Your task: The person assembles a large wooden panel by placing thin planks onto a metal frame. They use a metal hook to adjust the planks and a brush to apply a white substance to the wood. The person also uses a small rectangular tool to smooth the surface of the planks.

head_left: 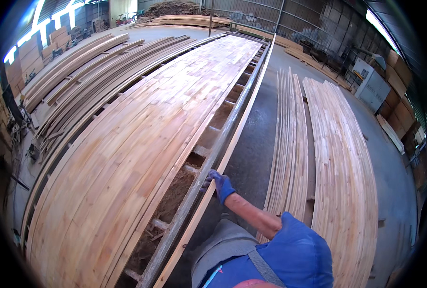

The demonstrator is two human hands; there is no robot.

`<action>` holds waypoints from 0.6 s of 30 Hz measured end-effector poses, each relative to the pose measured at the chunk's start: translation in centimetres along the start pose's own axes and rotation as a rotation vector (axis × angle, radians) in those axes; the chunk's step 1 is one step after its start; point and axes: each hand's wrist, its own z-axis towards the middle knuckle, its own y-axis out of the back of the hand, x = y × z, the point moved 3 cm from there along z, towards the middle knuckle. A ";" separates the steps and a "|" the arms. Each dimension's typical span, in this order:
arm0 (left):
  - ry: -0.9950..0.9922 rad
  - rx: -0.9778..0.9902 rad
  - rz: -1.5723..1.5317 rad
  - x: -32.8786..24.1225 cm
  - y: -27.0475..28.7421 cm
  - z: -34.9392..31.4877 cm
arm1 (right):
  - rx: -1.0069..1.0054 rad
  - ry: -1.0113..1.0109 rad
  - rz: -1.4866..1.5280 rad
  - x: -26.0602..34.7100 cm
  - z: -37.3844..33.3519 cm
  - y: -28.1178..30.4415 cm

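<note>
My right hand [218, 185], in a blue and dark work glove, is closed around a long, narrow wooden strip [239, 132]. The strip runs along the outer side of a metal rail [194, 191], and my fingertips reach toward that rail. To the left of the rail lies a long, wide panel [141, 129] of pale wooden boards set edge to edge. Between the panel and the rail is a gap with metal crosspieces and sawdust [171, 204]. My left hand is out of view.
Stacks of long boards [340, 158] and thin strips [290, 139] lie on the right. More timber lengths [112, 65] are laid out along the left. A grey-white cabinet [370, 84] stands at the right wall, and a lumber pile [172, 10] is at the back.
</note>
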 end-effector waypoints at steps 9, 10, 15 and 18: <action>0.171 0.201 -0.026 8.4 0.7 -2.7 | 0.002 -0.138 -0.141 -8.7 -7.5 -4.7; 0.174 0.208 -0.024 9.9 -0.1 -2.8 | 0.003 -0.142 -0.134 -9.2 -8.0 -4.7; 0.081 0.131 -0.029 18.2 -6.9 -3.6 | -0.101 -0.008 -0.385 -16.2 -3.8 -0.1; -0.157 -0.021 0.032 26.1 -14.4 -6.6 | -0.037 -0.009 -0.433 -17.2 -4.4 -0.1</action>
